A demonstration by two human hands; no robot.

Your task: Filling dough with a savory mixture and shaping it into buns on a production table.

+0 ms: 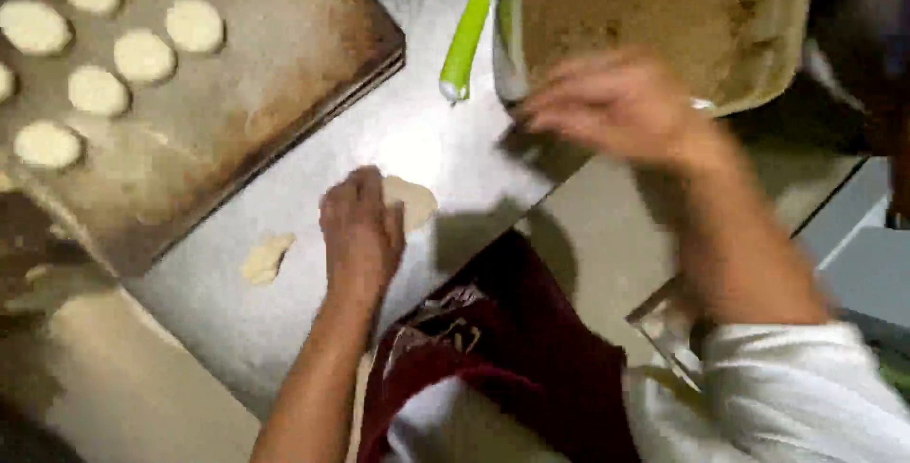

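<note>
My left hand lies palm down on a flattened piece of pale dough on the steel counter. A smaller scrap of dough sits to its left. My right hand is blurred, fingers spread, at the near corner of a large beige tub smeared with dough. It seems to hold nothing.
A worn baking tray at the upper left carries several round dough discs. A green-handled tool lies between tray and tub. I wear a dark red apron and white sleeves. The counter edge runs at the right.
</note>
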